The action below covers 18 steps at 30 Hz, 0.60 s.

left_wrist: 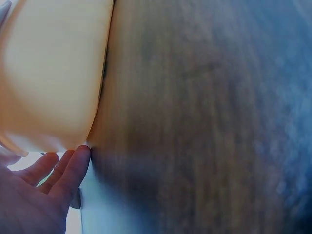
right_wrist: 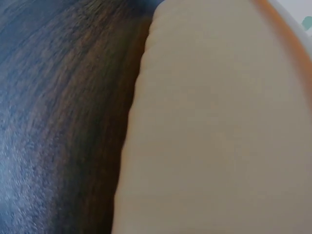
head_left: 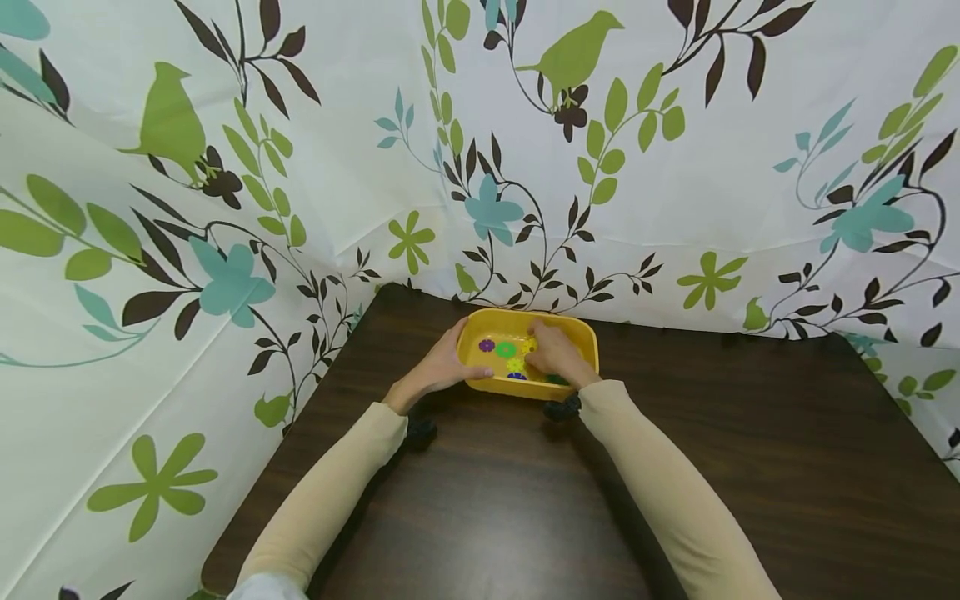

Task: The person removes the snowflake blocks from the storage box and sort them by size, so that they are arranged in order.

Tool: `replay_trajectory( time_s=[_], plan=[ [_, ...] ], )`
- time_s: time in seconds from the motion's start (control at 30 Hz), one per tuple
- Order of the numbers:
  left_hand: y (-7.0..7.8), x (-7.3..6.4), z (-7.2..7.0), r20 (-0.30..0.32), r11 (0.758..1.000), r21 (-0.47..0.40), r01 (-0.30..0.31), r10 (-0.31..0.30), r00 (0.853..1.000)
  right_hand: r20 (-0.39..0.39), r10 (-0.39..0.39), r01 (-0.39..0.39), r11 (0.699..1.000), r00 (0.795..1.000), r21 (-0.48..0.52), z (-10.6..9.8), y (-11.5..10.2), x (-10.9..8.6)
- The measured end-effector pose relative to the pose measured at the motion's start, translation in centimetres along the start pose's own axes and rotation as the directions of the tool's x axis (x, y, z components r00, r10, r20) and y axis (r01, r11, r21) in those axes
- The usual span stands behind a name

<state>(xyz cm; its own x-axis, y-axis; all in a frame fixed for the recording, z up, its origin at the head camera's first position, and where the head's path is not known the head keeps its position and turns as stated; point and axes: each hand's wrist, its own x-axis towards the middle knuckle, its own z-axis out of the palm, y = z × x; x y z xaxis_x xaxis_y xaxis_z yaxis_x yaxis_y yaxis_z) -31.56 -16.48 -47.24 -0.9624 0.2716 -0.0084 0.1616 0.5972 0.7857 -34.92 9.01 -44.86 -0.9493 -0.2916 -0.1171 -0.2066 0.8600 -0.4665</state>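
A yellow plastic tub [head_left: 480, 385] sits on the dark wooden table. Its left end is held by my left hand [head_left: 442, 364], thumb over the rim and fingers along the outer wall. In the left wrist view, that hand's fingers [left_wrist: 73, 170] press against the end of the tub [left_wrist: 53, 73]. My right hand [head_left: 557, 352] reaches down inside the tub at its right half, fingertips among small flower-shaped pieces; I cannot tell whether it pinches one. Left of it lie a purple piece [head_left: 487, 345], a green ring-like piece [head_left: 506, 350], a yellow-green piece [head_left: 515, 365] and a blue piece [head_left: 517, 376].
The dark wood table [head_left: 487, 500] extends toward me and to the right. A white patterned curtain [head_left: 637, 217] hangs right behind the tub and along the left side. Black wrist devices [head_left: 562, 407] hang under both wrists. The right wrist view is mostly the tub's side wall [right_wrist: 214, 122].
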Motion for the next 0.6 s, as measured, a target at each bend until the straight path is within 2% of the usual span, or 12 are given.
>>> replay_trajectory(
  time_s=[0.2,0.4,0.6],
  plan=[
    [0.0,0.0,0.0,-0.002,1.000,0.005,-0.008,0.008,1.000,0.037,-0.033,0.033,0.999,0.999,0.014,-0.4,0.4,-0.1],
    [0.0,0.0,-0.1,0.000,1.000,0.015,-0.003,0.003,1.000,0.042,-0.069,0.069,0.998,0.997,-0.005,-1.0,0.3,-0.3],
    [0.0,0.0,0.0,-0.006,1.000,0.009,-0.012,0.012,1.000,0.022,-0.036,0.037,0.999,0.999,-0.029,-1.1,0.2,-0.3]
  ],
)
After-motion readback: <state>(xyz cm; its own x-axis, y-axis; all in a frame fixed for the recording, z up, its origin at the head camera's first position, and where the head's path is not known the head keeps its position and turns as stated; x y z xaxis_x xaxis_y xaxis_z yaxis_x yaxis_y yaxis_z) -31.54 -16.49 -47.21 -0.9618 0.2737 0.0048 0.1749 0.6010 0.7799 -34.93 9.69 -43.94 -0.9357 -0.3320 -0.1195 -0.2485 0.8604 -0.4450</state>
